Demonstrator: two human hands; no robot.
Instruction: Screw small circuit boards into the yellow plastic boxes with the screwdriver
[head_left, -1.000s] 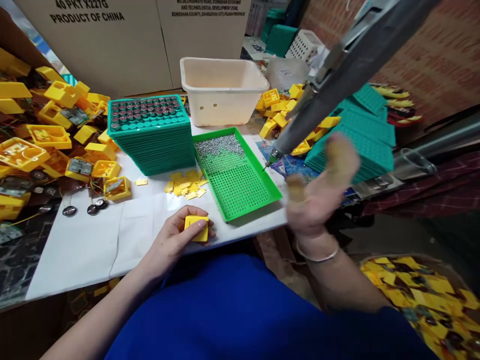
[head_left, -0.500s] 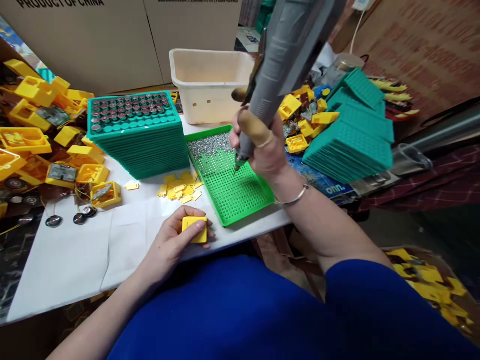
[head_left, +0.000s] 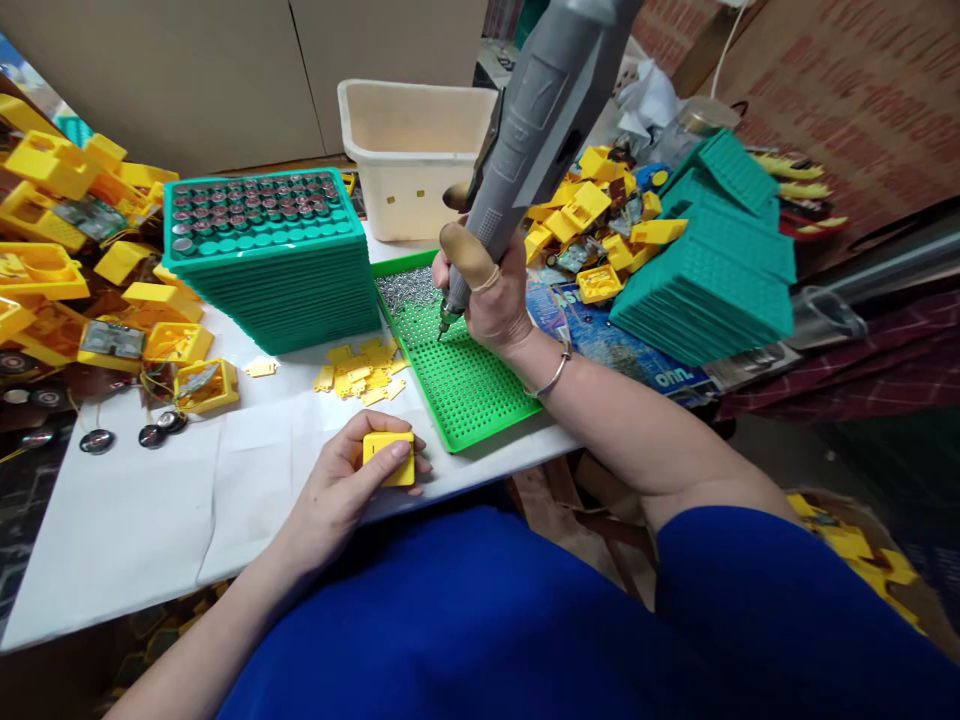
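Note:
My left hand (head_left: 351,478) is closed around a small yellow plastic case (head_left: 390,458), thumb across its upper face, near the table's front edge. A grey electric screwdriver (head_left: 517,150) is gripped in my right hand (head_left: 491,290), tilted with its bit pointing down. Finger covers sit on that hand's thumb and a finger. The bit tip is over the green perforated tray (head_left: 480,400); I cannot tell whether it touches. Small silver screws (head_left: 409,288) lie heaped at the tray's far end. Flat yellow pieces (head_left: 361,372) lie in a loose pile left of the tray.
Stacked teal trays (head_left: 270,290), the top one holding button cells, stand at left. Wired yellow housings (head_left: 112,260) are piled beyond them. A white bin (head_left: 412,190) stands behind the green tray. More teal trays (head_left: 705,270) and yellow parts (head_left: 585,205) lie at right.
My right hand has moved the screwdriver left, bringing its bit closer to the screws. My left hand holds the yellow case in nearly the same place.

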